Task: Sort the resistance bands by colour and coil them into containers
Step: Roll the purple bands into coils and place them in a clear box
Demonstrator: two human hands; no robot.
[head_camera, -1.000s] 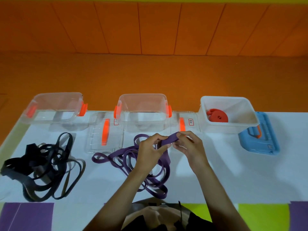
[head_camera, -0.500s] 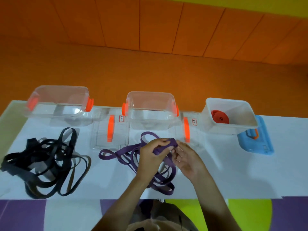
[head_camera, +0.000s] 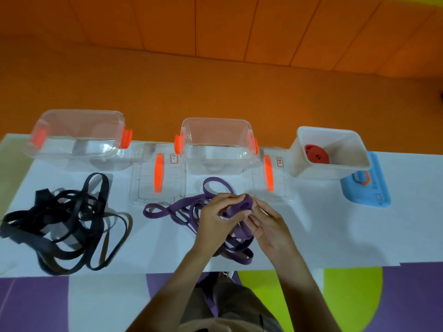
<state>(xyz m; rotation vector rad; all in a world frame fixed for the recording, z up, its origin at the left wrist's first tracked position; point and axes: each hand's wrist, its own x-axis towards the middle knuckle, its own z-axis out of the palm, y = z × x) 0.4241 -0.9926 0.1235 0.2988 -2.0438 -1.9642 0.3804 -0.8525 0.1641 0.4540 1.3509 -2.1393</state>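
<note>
The black bands point(head_camera: 64, 224) lie in a loose tangle on the counter point(head_camera: 359, 236), in front of the left clear container point(head_camera: 79, 137). A clear lid point(head_camera: 158, 173) lies between this and the middle clear container point(head_camera: 215, 144). The purple band point(head_camera: 242, 204) lies in front of the middle container, one end partly rolled. The left grip point(head_camera: 215, 216) is closed, fingers curled round the rolled end. The right grip point(head_camera: 266, 224) is relaxed, fingertips touching the roll. To the right, the red coil point(head_camera: 316, 153) sits inside the white container point(head_camera: 335, 168), with the blue lid point(head_camera: 366, 188) beside it.
</note>
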